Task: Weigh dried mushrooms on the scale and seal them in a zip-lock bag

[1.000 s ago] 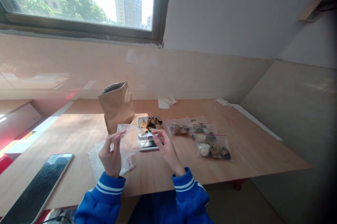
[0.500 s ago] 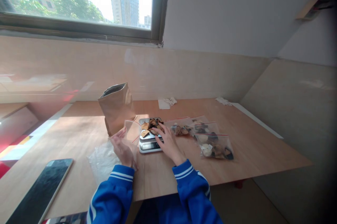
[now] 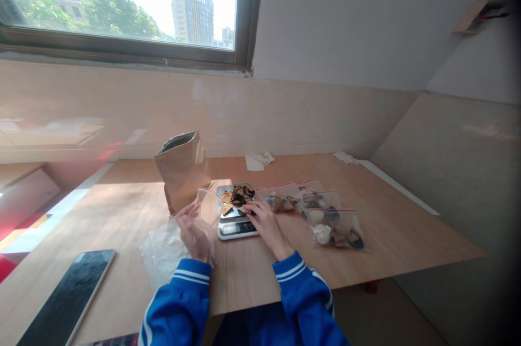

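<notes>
Clear plastic, the zip bag (image 3: 208, 206) stood open-mouthed in the gripping left hand (image 3: 194, 232), just beside the scale (image 3: 236, 228) on the tabletop (image 3: 386, 226). The right hand (image 3: 264, 224) rested on the dried pieces (image 3: 236, 196) there; whether it pinched any I could not tell. Filling the bag seemed the step in hand, and it called next for a sure pinch.

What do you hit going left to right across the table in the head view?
Phone → left hand holding a clear bag → scale → filled zip bags. Paper bag and right hand overlap others, so skipped.
</notes>
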Demonstrator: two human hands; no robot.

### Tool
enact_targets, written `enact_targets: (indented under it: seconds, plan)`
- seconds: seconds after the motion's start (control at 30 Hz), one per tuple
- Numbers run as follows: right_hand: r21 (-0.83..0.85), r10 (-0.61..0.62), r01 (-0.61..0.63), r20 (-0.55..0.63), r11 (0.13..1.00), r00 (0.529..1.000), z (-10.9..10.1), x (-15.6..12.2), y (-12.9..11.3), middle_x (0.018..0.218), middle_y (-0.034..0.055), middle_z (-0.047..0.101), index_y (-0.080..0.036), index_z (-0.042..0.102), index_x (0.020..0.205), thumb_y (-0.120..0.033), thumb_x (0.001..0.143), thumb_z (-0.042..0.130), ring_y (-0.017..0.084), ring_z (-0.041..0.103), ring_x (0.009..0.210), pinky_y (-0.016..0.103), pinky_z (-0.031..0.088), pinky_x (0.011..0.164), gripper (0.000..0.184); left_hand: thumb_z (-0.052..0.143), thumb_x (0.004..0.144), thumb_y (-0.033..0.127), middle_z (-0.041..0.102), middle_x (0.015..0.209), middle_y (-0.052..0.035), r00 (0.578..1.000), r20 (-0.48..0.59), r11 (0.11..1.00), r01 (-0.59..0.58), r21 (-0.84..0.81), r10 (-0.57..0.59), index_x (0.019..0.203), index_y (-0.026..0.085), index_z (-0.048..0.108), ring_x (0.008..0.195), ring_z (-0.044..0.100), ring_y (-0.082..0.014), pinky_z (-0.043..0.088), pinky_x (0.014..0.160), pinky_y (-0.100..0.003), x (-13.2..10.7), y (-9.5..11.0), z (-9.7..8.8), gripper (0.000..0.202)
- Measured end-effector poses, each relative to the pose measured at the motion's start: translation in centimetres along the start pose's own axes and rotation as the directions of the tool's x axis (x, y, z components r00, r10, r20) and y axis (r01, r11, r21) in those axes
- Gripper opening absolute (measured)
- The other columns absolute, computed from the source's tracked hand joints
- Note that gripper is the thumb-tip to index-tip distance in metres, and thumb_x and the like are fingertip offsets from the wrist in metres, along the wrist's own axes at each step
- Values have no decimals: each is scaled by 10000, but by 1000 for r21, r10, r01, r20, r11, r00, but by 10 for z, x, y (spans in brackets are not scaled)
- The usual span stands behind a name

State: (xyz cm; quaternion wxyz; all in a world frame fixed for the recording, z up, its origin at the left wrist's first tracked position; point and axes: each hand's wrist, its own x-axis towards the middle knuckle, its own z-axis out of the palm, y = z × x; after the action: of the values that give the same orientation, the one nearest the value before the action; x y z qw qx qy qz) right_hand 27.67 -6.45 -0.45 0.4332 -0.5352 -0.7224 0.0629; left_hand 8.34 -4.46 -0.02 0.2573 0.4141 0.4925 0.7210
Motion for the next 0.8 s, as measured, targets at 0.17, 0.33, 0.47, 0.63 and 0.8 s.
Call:
enact_targets:
  seconds: [0.17, 0.33, 0.47, 0.63, 0.8]
  plan:
    - [65, 8, -7, -14, 998, 1000, -1, 1, 6, 1021, 77, 642, -214, 653, 1061, -101, 896, 432, 216, 610, 990, 367, 496, 902, 298, 268, 941, 488, 657, 1105, -160, 998, -44, 999, -38, -35, 36, 1053, 147, 509, 1032, 641, -236, 473, 931, -430, 0, -3, 3, 431]
    - [96, 27, -22, -44, 995, 999, -1, 2, 5, 990, 76, 650, -215, 667, 1024, -126, 898, 439, 212, 622, 965, 357, 497, 887, 275, 268, 956, 484, 648, 1104, -159, 1000, -12, 999, -27, -26, 26, 1064, 150, 499, 1040, 635, -223, 473, 932, -409, 0, -4, 2, 420]
    - [157, 75, -57, -109, 986, 991, -4, 4, -1, 987, 73, 677, -207, 681, 1022, -159, 897, 462, 208, 624, 965, 350, 491, 886, 256, 257, 962, 478, 643, 1094, -148, 999, 2, 999, -48, -12, 48, 1073, 144, 501, 1040, 630, -218, 471, 937, -411, 0, -3, 1, 428]
    - [394, 285, -191, -197, 899, 938, -21, 18, -33, 1013, 72, 705, -189, 697, 1019, -261, 866, 563, 195, 648, 885, 327, 518, 811, 216, 257, 967, 466, 634, 1110, -152, 996, 30, 996, -88, 16, 88, 1093, 130, 508, 1055, 621, -224, 463, 946, -424, -3, 0, 0, 438]
    - [708, 405, -258, -44, 657, 913, -33, 40, -83, 996, 84, 719, -158, 674, 1061, -320, 793, 661, 197, 672, 891, 305, 548, 760, 314, 285, 961, 474, 624, 1131, -159, 993, 70, 994, -100, 36, 97, 1114, 123, 520, 1081, 610, -237, 462, 955, -438, -5, 1, -1, 450]
